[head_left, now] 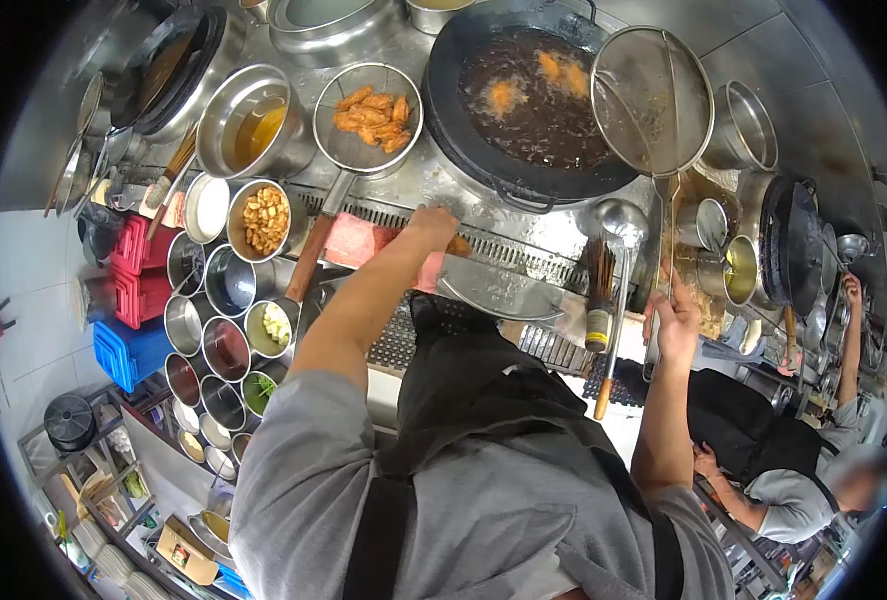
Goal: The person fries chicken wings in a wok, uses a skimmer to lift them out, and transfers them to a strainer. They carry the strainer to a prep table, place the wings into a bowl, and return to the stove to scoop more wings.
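Observation:
My left hand (pixel 431 228) is closed at the counter's front edge. An orange-brown piece shows at its side, but what the fingers hold is hidden. Pink cloth (pixel 351 240) lies beside that wrist. My right hand (pixel 675 318) grips the long handle of a wire strainer (pixel 698 95), whose round mesh hangs over the right rim of a black wok (pixel 441 110). Dark oil (pixel 533 130) bubbles in the wok around several orange fried pieces (pixel 563 72). Left of it, a second strainer (pixel 320 135) with a wooden handle holds browned fried pieces (pixel 373 118).
A ladle (pixel 620 222) and bamboo brush (pixel 600 280) lie left of my right hand. At left stand a pot of yellow liquid (pixel 213 125) and several steel ingredient cups (pixel 231 280). A co-worker (pixel 793 500) is at right, near another wok (pixel 798 245).

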`<state>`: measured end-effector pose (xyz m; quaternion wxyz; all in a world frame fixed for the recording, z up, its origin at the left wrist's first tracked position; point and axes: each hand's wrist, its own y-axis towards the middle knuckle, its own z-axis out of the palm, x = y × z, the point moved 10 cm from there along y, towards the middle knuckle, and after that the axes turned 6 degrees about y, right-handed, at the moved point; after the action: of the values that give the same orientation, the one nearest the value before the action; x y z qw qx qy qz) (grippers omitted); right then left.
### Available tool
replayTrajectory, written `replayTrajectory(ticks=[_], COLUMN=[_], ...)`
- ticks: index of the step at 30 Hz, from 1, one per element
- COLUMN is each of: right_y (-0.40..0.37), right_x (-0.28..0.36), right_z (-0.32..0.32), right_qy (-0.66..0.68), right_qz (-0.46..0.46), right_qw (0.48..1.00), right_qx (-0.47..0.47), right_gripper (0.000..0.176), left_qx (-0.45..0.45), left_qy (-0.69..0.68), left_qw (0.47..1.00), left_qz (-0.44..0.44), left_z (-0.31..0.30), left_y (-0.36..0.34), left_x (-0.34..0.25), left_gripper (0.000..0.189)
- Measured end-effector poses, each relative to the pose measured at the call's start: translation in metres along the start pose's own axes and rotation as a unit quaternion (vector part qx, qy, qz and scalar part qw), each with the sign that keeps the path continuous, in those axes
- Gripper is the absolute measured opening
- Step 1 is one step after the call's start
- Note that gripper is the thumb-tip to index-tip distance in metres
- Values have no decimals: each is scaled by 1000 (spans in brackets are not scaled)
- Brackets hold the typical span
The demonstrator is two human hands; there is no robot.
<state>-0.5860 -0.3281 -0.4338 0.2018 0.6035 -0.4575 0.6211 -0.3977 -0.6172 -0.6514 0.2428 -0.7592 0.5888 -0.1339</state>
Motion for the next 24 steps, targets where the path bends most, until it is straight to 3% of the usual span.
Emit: replayTrajectory(ticks=[7, 9, 13, 15, 18, 20, 21, 23, 24], right_y=[-7, -5, 2, 9, 17, 26, 29, 34, 35], right_x=[-5, -13, -16, -13, -5, -7, -9, -3, -1], right_z=[-21, -27, -31, -32, -31, -30, -30, -24, -20], right_qy=[14, 9, 12, 14, -1, 16, 27, 30, 25], right_qz=[17, 39, 33, 21, 4, 3, 8, 1, 0], right_qw=[1000, 999, 999, 1000, 1000, 1000, 999, 999, 999], right_qx=[-8, -8, 0, 5, 21, 21, 19, 20, 25], right_gripper=[47, 47, 47, 47, 47, 47, 48, 47, 47], left_qx=[68, -49, -48, -143, -195, -360, -364, -457, -446], left_qy=[22, 10, -81, -182, -200, -258, -255, -245, -216], left_qw=[996, 996, 995, 972, 956, 890, 888, 849, 863], left_qz=[56, 78, 35, -41, -91, -111, -113, -101, -98], left_z=[27, 8, -18, -39, -74, -126, -150, -211, -220], left_y=[17, 12, -7, -31, -86, -130, -136, -144, -127], left_x=[-5, -8, 2, 26, 58, 80, 77, 71, 70], left_gripper=[42, 39, 27, 26, 26, 29, 29, 31, 32])
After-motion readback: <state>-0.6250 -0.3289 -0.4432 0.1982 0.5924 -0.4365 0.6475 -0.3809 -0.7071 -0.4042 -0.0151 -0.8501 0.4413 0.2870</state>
